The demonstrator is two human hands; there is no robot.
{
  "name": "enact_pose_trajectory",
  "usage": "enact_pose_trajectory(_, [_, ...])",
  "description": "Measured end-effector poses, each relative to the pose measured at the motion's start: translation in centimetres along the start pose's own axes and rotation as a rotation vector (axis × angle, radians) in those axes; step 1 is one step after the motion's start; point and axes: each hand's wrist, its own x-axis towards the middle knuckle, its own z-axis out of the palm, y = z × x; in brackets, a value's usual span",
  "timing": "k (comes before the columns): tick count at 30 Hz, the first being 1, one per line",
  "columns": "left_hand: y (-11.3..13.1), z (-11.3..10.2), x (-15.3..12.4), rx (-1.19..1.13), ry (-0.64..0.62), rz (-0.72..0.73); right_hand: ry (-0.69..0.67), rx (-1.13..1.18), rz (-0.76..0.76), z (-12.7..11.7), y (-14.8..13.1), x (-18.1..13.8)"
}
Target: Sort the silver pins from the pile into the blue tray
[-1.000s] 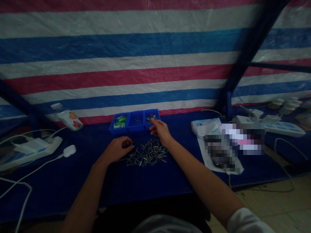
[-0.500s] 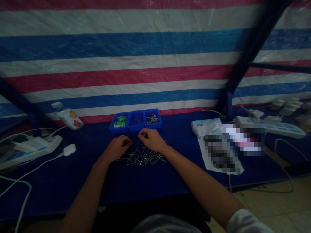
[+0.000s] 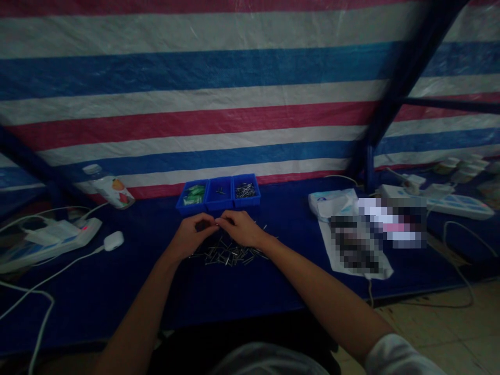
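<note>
My left hand [image 3: 190, 237] is pinched closed, thumb and forefinger pointing right. Its fingertips meet those of my right hand [image 3: 239, 227], also closed in a pinch, just above the table. Whatever sits between the fingertips is too small and dark to make out. Below and between my hands lies a loose pile of thin metal pins with small heads [image 3: 230, 253], resembling rivets or nails. Behind my hands stand three joined blue bins: the left bin [image 3: 190, 210] has green-and-clear packets, the middle bin [image 3: 219, 207] a few small metal pieces, the right bin [image 3: 248, 201] many short metal pieces.
A bottle [image 3: 111, 190] leans at the back left, near a power strip [image 3: 78, 237] and a white charger [image 3: 113, 240] with cables. On the right are a tissue pack [image 3: 332, 203], blurred items on white paper [image 3: 326, 245], and another power strip [image 3: 464, 205]. A striped sheet [image 3: 234, 114] hangs behind.
My hands were a little apart and have come together so their fingertips meet. The right hand moved slightly left and down, the left slightly right. The bins and the pile look the same.
</note>
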Motion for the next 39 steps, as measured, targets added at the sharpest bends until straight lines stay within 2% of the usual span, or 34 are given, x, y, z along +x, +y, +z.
enact_pose_trajectory(7, [-0.33,-0.26,0.21,-0.073,0.087,-0.009,0.082,0.124,0.066,-0.26,-0.09,0.26])
enact_pose_trajectory(15, [-0.10,-0.38,0.36,-0.173,0.199,0.009,0.038,0.015,-0.078,-0.10,-0.24,-0.05])
enact_pose_trajectory(19, [-0.03,-0.36,0.34,-0.287,0.177,0.040,0.076,-0.021,-0.180,-0.23,-0.56,-0.25])
enact_pose_trajectory(24, [-0.12,-0.24,0.21,-0.277,0.175,-0.003,0.161,-0.026,-0.180,-0.41,-0.72,-0.45])
enact_pose_trajectory(30, [-0.32,0.03,0.08,-0.242,0.111,-0.056,0.025,-0.049,-0.292,-0.53,-0.70,-0.51])
enact_pose_trajectory(34, [-0.21,-0.02,0.08,-0.208,0.120,-0.062,0.028,-0.019,-0.295,-0.59,-0.52,-0.48])
enact_pose_trajectory(39, [0.00,-0.04,0.24,-0.250,0.068,-0.059,0.029,-0.033,-0.314,-0.65,-0.36,-0.53])
